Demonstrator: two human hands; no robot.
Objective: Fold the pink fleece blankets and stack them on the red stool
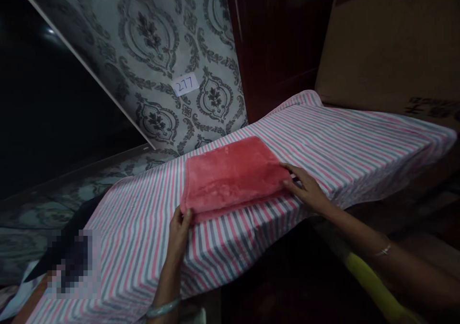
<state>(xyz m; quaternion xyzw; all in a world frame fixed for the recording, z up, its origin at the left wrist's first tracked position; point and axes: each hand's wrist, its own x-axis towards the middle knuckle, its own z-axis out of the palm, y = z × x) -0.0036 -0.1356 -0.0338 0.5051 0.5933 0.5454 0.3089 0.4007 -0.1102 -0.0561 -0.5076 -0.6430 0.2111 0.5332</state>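
A folded pink fleece cloth (230, 175) lies on a table covered by a pink, grey and white striped sheet (341, 142). My left hand (179, 230) pinches the near left corner of the folded cloth, thumb on top. My right hand (305, 185) lies at the cloth's right corner, fingers pressed against its edge and curled under the fold. Both hands are at the two near corners, and the cloth rests flat on the sheet.
A patterned grey wall with a paper label reading 277 (186, 84) stands behind the table. Dark wooden furniture (273, 46) and a brown surface (388, 41) are at the back right. A yellow-green bar (373, 285) runs below the table's near right edge.
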